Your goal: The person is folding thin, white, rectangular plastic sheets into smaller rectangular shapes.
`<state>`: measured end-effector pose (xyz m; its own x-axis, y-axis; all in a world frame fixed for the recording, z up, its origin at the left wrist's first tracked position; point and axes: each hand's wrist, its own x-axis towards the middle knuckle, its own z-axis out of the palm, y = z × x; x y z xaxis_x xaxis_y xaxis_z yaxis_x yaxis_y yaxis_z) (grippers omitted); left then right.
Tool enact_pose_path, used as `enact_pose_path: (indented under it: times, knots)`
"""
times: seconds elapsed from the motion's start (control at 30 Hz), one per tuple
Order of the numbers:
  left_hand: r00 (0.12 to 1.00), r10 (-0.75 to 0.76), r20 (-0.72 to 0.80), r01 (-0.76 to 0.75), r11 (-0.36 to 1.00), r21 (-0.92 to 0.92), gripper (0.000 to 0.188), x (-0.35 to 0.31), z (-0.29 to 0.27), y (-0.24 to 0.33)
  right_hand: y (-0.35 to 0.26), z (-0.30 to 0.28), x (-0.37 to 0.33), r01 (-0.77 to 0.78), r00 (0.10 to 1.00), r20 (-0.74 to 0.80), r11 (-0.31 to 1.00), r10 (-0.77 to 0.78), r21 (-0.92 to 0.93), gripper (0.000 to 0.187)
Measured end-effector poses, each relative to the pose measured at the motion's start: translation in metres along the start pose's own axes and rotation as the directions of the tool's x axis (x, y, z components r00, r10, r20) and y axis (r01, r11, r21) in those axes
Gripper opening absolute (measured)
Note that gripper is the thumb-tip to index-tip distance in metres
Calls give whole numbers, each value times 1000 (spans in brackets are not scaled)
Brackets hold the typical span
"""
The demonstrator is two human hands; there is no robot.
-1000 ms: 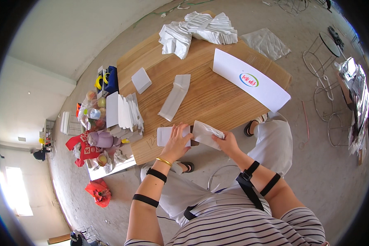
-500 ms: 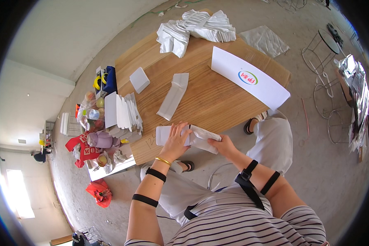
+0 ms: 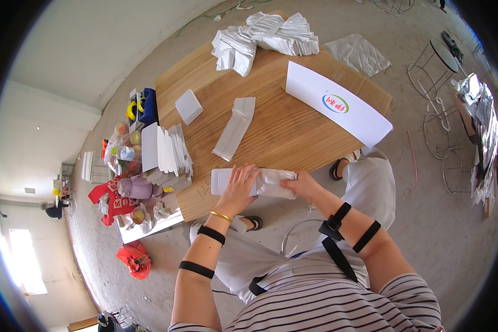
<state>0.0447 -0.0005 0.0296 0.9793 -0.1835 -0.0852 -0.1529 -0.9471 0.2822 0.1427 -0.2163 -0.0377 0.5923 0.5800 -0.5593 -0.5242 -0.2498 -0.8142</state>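
Observation:
At the table's near edge, a flat white piece, a card or slim box, extends left from under my left hand. That hand grips it from above, its fingers lying across the top. A soft white pouch meets the piece's right end, where the join is partly covered by my fingers. My right hand pinches the pouch's far right end between thumb and fingers. Farther up the table lies a flat off-white pouch. Beside it stands a small white block, perhaps a box or card stack.
White folded pieces stand in a row at the wooden table's left. Bundled white pouches lie at the far end. A curved white board with a coloured logo overhangs the right edge. Bags and a purple item crowd the left.
My right hand has lifted slightly, bringing the pouch from a downward slant to level with the white piece. My left hand has hardly moved.

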Motion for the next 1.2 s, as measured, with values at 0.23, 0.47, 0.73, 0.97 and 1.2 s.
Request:
enact_pose_path:
  times: [0.23,0.47,0.73,0.97,1.2]
  knots:
    - [1000,6,3,-6,1000,-16,90,2,-1,-2,8,4,13,99,995,-21,991,-102,-95,35]
    - [1000,20,-7,-20,999,-38,96,6,-6,0,-9,17,22,90,995,-21,959,-100,-268,41]
    - [1000,-1,-9,0,999,-43,104,2,-5,-3,-12,0,-1,96,990,-73,958,-119,-269,27]
    - [1000,-9,-10,9,999,-44,109,2,-3,-2,-18,35,26,176,973,-49,862,-226,-476,22]
    - [999,4,-35,-6,999,-44,111,-3,-4,-6,-25,35,17,71,988,-96,921,-117,-384,28]
